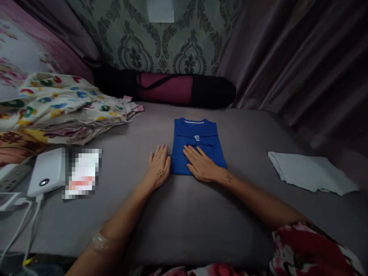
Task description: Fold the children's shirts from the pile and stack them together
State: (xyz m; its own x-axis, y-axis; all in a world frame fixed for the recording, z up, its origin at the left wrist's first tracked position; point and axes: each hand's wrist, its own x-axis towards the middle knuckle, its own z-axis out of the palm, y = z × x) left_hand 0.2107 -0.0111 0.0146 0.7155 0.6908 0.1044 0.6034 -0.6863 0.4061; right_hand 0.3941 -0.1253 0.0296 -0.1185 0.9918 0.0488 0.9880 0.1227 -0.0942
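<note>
A white E-like mark [197,138] shows on the neatly folded blue fabric shirt [202,141], centred on the grey sheet [138,142]. The open right hand [201,164] presses flat on it; the left hand [159,166], released, lies flat at its left edge.

the right hand [202,165] lies flat on a folded blue shirt [205,131], left hand [159,165] beside it.

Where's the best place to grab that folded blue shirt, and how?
Probably by both side edges, coming in low from left and right. The blue shirt lies flat and folded, so sliding underneath should support its layers. The left hand is beside its left edge; the right hand lies on top.
</note>
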